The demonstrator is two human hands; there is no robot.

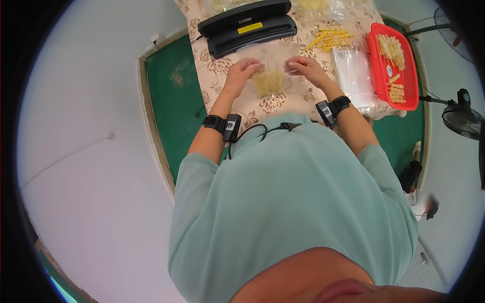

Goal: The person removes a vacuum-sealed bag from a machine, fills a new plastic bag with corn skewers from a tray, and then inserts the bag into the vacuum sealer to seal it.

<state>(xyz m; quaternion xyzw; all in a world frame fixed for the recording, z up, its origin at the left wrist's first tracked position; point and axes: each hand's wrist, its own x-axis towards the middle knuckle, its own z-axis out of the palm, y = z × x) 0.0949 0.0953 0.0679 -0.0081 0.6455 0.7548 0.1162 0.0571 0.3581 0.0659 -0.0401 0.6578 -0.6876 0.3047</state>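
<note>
Near black vacuum sealer [247,33], my left fingers [254,64] and right fingers [295,61] pinch opposite sides of clear bag [273,70], yellow skewers [270,84] inside.

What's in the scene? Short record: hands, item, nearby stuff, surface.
left_hand: left hand, fingers on bag's left side
right_hand: right hand, fingers at bag's right side
item: clear bag, pale yellow pieces inside
ahead: black machine, lid raised
right_side: yellow skewers; flat clear plastic; red tray holding pale skewers
surface: floral cloth
</note>
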